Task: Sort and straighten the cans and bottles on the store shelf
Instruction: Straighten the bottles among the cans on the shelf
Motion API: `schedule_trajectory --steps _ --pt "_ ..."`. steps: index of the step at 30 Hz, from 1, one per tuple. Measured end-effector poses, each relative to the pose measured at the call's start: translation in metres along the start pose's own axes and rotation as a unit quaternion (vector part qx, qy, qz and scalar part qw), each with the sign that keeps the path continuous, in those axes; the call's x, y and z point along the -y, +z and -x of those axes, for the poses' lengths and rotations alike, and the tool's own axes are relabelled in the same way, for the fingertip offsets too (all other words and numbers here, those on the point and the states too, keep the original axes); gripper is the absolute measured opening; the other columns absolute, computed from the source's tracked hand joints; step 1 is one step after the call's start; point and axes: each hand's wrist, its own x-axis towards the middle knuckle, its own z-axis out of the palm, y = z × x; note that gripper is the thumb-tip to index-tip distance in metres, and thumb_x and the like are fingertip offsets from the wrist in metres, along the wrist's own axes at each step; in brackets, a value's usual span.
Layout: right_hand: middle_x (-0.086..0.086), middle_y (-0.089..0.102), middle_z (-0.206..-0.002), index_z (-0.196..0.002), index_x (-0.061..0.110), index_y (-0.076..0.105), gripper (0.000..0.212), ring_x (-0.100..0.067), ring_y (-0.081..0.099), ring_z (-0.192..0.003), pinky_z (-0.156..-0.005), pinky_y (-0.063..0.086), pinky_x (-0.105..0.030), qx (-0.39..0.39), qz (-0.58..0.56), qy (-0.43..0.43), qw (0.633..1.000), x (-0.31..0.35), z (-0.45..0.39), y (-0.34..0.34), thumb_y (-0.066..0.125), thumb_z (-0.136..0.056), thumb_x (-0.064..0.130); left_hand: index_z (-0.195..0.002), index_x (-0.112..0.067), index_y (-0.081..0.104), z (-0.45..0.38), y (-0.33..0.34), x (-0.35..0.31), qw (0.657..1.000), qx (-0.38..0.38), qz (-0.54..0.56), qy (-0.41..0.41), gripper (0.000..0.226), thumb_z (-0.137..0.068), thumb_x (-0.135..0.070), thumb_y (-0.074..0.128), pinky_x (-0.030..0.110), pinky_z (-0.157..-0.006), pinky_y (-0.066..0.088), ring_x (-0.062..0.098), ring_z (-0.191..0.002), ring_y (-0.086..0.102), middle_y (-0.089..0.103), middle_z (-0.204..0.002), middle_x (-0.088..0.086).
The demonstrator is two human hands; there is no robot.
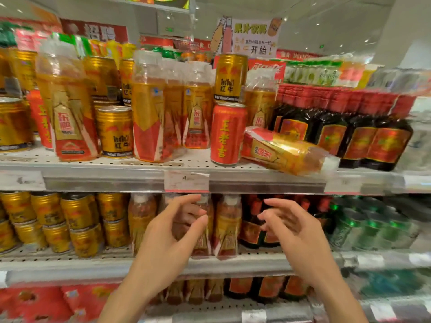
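Two bare hands, left hand (172, 238), right hand (296, 231), fingers spread, glossy toppled bottle (284, 151)

Two bare forearms rise from the bottom edge of the frame toward its centre. The left hand (170, 238), just left of centre in the lower half, is turned palm inward, its fingers loosely curled and its thumb raised, holding nothing. The right hand (293, 231), just right of centre at about the same height, faces it, fingers spread and slightly bent, also empty. The hands are near each other but apart.
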Motion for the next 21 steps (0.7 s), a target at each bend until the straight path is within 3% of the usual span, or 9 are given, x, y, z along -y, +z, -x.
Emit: schedule_trajectory --steps 5,9,12,14,17,21 --pt "0.006 0.075 -0.092 -0.111 0.032 0.068 0.019 -0.009 0.071 -0.088 -0.081 0.058 -0.026 -0.003 0.017 -0.011 1.000 -0.003 -0.008 -0.018 0.069 -0.093 0.026 -0.115 -0.039 0.063 -0.008 0.016 -0.014 1.000 -0.006 -0.005 0.019 0.027 -0.092 -0.026 0.068 0.013 -0.079 0.050 0.008 -0.093 0.066 0.071 -0.098 -0.014" --pt "0.009 0.073 -0.095 -0.111 0.034 0.068 0.019 -0.003 0.070 -0.089 -0.076 0.058 -0.025 -0.073 0.040 -0.007 0.996 -0.005 -0.011 -0.026 0.069 -0.092 0.037 -0.116 -0.042 0.062 -0.021 0.016 -0.019 0.998 0.000 -0.028 0.048 0.027 -0.092 -0.031 0.067 0.024 -0.081 0.054 0.007 -0.094 0.067 0.071 -0.100 -0.017" --pt "0.012 0.072 -0.096 -0.119 0.031 0.062 0.036 0.003 0.068 -0.084 -0.073 0.053 -0.023 -0.129 0.048 0.013 0.990 -0.001 -0.014 -0.036 0.069 -0.088 0.047 -0.118 -0.047 0.058 -0.038 0.012 -0.024 0.994 -0.020 -0.069 0.082 0.031 -0.089 -0.041 0.066 0.026 -0.082 0.053 0.001 -0.097 0.066 0.069 -0.103 -0.024" --pt "0.015 0.069 -0.103 -0.131 0.033 0.054 0.056 0.002 0.068 -0.087 -0.080 0.054 -0.028 -0.157 0.052 0.013 0.986 0.000 -0.017 -0.044 0.069 -0.083 0.057 -0.122 -0.045 0.056 -0.050 0.010 -0.030 0.986 -0.048 -0.098 0.123 0.035 -0.089 -0.040 0.066 0.025 -0.081 0.054 0.000 -0.099 0.064 0.066 -0.105 -0.022" --pt "0.015 0.064 -0.118 -0.140 0.041 0.042 0.078 -0.010 0.068 -0.103 -0.093 0.056 -0.044 -0.184 0.043 0.009 0.982 0.004 -0.021 -0.048 0.067 -0.073 0.073 -0.132 -0.034 0.050 -0.070 0.011 -0.038 0.972 -0.083 -0.140 0.170 0.047 -0.089 -0.037 0.068 0.029 -0.081 0.056 0.001 -0.102 0.059 0.058 -0.114 -0.016" --pt "0.020 0.057 -0.124 -0.137 0.039 0.043 0.072 -0.011 0.064 -0.112 -0.097 0.056 -0.043 -0.200 -0.006 -0.027 0.979 0.014 -0.031 -0.040 0.071 -0.077 0.065 -0.149 -0.026 0.032 -0.098 0.018 -0.046 0.960 -0.088 -0.209 0.163 0.077 -0.085 -0.050 0.069 0.035 -0.091 0.051 0.009 -0.117 0.052 0.050 -0.133 -0.004"
